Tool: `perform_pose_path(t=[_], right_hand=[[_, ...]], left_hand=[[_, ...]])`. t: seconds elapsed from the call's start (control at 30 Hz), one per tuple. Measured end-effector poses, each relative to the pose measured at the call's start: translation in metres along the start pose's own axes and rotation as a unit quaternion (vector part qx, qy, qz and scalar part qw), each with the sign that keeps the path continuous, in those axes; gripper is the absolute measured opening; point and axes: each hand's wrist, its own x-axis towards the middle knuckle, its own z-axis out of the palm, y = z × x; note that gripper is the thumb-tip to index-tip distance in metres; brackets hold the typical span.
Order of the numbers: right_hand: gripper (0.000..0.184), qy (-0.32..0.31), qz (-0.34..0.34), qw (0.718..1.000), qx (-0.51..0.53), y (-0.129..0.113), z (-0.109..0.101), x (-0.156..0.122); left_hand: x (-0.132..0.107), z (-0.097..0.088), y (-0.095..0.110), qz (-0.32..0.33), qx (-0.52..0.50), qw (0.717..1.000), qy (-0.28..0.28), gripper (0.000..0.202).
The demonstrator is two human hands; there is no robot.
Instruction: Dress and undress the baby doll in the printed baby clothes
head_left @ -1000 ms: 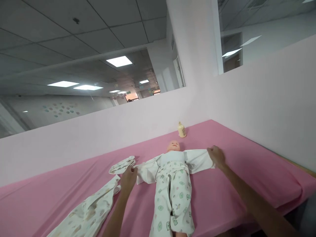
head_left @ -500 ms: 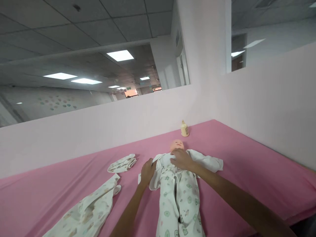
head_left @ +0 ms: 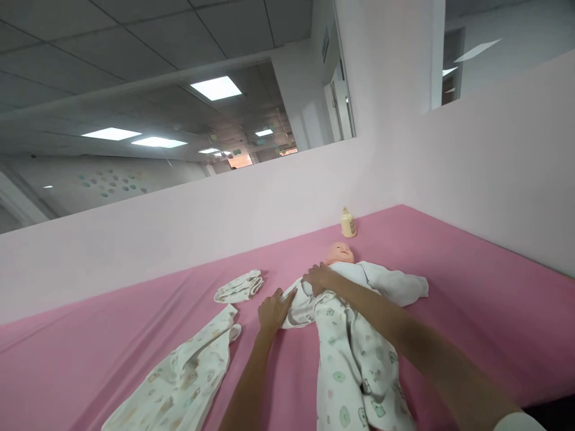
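Note:
A baby doll [head_left: 340, 253] lies on its back on the pink table [head_left: 471, 287], dressed in a white top and printed trousers [head_left: 354, 359]. My left hand [head_left: 274, 311] rests on the doll's near sleeve [head_left: 296, 311], fingers bent onto the cloth. My right hand [head_left: 318, 279] reaches across the doll's chest and grips the fold of that same sleeve at the shoulder. The far sleeve [head_left: 399, 286] lies spread out flat.
A printed garment [head_left: 184, 377] lies at the lower left, and a small folded printed cloth [head_left: 239, 287] sits beyond it. A cream bottle [head_left: 347, 223] stands by the back wall behind the doll's head. Pale partition walls close the table at back and right.
My right hand left the far sleeve and crossed to the doll's chest, then to the near shoulder. My left hand slid in along the near sleeve, which is now bunched up.

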Motion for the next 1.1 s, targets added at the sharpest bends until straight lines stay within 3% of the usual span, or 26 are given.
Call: perform_pose_path(t=[0.17,0.3,0.47,0.67,1.1], right_hand=[[0.054,0.004,-0.002,1.0,0.01,0.023,-0.024,-0.024],[0.048,0.026,0.014,1.0,0.01,0.033,-0.031,-0.034],[0.051,0.028,0.02,0.999,-0.03,0.012,-0.019,-0.022],[0.028,0.028,-0.027,0.996,-0.076,-0.03,0.003,-0.005],[0.031,0.112,0.034,0.991,-0.067,-0.009,-0.017,-0.031]], left_hand=[[0.004,0.006,-0.02,0.0,-0.002,0.998,-0.063,0.047],[0.003,0.012,-0.015,0.0,-0.002,0.997,-0.072,0.041],[0.001,0.019,0.0,0.019,0.01,0.997,-0.068,0.037],[-0.002,0.02,-0.003,0.027,0.011,0.998,-0.064,0.036],[-0.001,0.021,-0.002,-0.022,-0.026,0.997,-0.065,0.043]])
